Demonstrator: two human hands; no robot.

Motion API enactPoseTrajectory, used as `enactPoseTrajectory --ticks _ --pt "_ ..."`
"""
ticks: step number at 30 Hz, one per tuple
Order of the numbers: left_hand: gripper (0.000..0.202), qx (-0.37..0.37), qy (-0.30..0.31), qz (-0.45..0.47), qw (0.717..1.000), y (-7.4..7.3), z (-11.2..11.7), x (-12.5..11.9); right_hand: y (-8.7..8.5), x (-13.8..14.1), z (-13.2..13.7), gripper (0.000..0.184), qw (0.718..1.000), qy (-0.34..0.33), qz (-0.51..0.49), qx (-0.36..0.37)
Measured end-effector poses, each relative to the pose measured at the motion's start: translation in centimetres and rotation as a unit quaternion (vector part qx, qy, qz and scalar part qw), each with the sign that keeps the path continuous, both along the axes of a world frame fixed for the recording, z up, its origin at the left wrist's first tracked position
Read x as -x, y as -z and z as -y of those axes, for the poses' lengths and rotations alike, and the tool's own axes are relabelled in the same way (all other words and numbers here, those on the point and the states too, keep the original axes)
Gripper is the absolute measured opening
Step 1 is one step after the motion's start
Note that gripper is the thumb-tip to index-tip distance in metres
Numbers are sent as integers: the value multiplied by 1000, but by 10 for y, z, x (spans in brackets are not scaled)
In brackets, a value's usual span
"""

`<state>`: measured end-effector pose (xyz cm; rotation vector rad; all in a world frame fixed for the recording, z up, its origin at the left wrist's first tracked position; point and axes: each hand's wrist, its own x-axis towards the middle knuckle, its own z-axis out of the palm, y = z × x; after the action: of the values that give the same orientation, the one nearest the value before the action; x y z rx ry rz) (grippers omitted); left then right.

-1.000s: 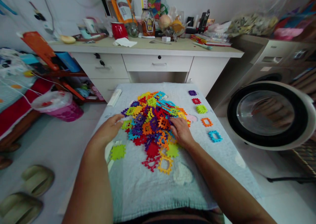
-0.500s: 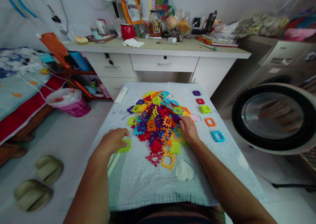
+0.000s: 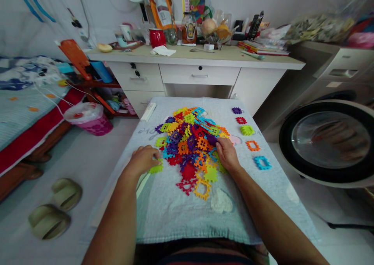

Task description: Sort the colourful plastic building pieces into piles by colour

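Note:
A heap of toothed plastic building pieces (image 3: pixel 187 142) in several colours lies on the cloth-covered table. At its left edge my left hand (image 3: pixel 143 160) has its fingers curled down on a lime green building piece (image 3: pixel 156 167), partly hidden beneath them. On the heap's right side, my right hand (image 3: pixel 228 155) pinches a dark purple building piece (image 3: pixel 212 139) between thumb and fingers. Closest to me in the heap are an open yellow square frame (image 3: pixel 208 191) and a crimson piece (image 3: pixel 186 187).
To the right, a column holds purple (image 3: pixel 237 110), red (image 3: pixel 241 120), lime (image 3: pixel 247 130), orange (image 3: pixel 253 145) and blue (image 3: pixel 262 162) pieces. White strips (image 3: pixel 148 112) lie along the table's left side. A desk (image 3: pixel 201 75) stands behind; an open washer door (image 3: pixel 327 142) is at right.
The view has swung slightly left. My left hand and the lime green piece have shifted a little toward the heap. My right hand stays at the purple piece.

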<state>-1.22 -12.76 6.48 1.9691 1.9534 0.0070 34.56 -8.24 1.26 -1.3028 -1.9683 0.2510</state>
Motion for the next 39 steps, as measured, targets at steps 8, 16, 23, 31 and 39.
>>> enactPoseTrajectory --ticks 8,16,23,31,39 --pt "11 -52 24 81 995 9 -5 -15 -4 1 3 33 1000 2 6 0" --pt "14 -9 -66 92 994 8 0 -25 0 -1 1 32 1000 -4 6 -18" --pt "6 17 -42 189 981 4 -4 -17 3 -1 1 33 1000 -2 5 -25" --pt "23 -175 -92 403 894 -27 -33 -48 5 0 -3 32 1000 -1 -7 -22" --pt "19 -317 -166 387 850 -6 -86 -89 -3 -6 -2 33 995 60 -78 -33"
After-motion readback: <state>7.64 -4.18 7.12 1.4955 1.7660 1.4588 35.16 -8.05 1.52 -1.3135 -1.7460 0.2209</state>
